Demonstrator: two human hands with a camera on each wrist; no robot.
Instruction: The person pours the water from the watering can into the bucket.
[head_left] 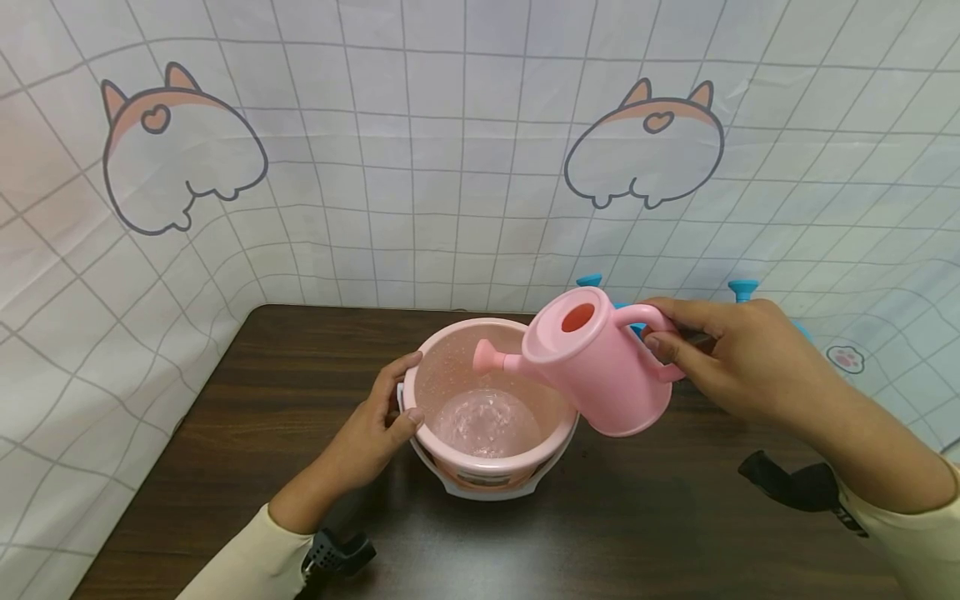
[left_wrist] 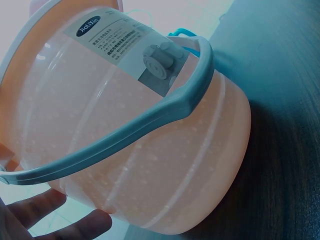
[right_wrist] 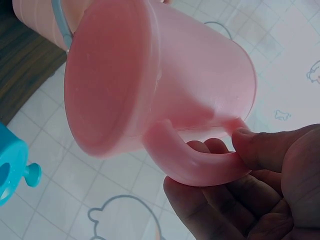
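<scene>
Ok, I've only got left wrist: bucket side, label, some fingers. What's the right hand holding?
Observer: The right hand grips a pink watering can by its handle.
Operator: Aimed where?
Observer: Head view shows its spout head over the open bucket.
Operator: Anything inside?
Observer: Yes, clear water at the bottom, its surface rippled.

Your watering can [head_left: 600,375] looks like smooth plastic with a soft sheen. Your bucket [left_wrist: 175,165] is slightly see-through plastic, glossy at the rim [head_left: 491,463], with a satin plastic handle [left_wrist: 150,121] and a smooth printed label [left_wrist: 107,42]. The desk [head_left: 247,400] shows dark wood grain – faintly shiny – and past its back edge hangs matt, rippled cloth [head_left: 420,167]. Your sleeves [head_left: 247,558] are matt cloth too.
</scene>
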